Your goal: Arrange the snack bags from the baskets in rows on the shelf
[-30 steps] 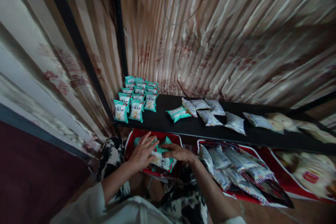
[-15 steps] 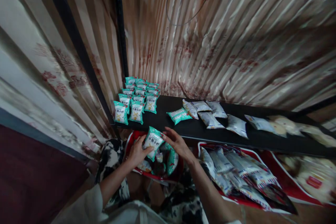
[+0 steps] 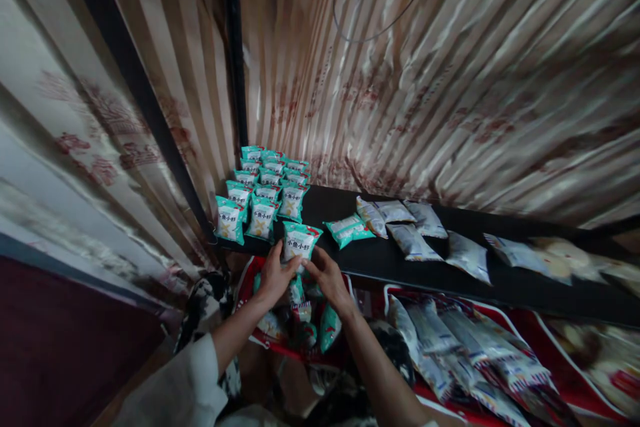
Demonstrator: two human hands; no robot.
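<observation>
Between my two hands is a small teal-and-white snack bag [image 3: 299, 240], upright at the front edge of the black shelf [image 3: 320, 203]. My left hand [image 3: 274, 275] grips its lower left side, thumb across the front. My right hand [image 3: 327, 277] closes on its lower right side. Just behind it, rows of matching snack bags [image 3: 263, 217] stand upright at the shelf's left end. One more teal bag [image 3: 349, 230] lies flat to the right. Below my hands, a red basket [image 3: 245, 287] holds more teal bags and other packets.
White-and-blue packets [image 3: 414, 241] lie loosely along the shelf to the right. A second red basket [image 3: 387, 293] full of silvery packets sits below, with another red container [image 3: 565, 360] beyond it. Black posts [image 3: 235, 47] and a pleated curtain [image 3: 400, 93] border the shelf.
Both hands have moved up and forward from above the basket to the shelf edge with the snack bag. The bag is now upright, and my right hand has closed on it.
</observation>
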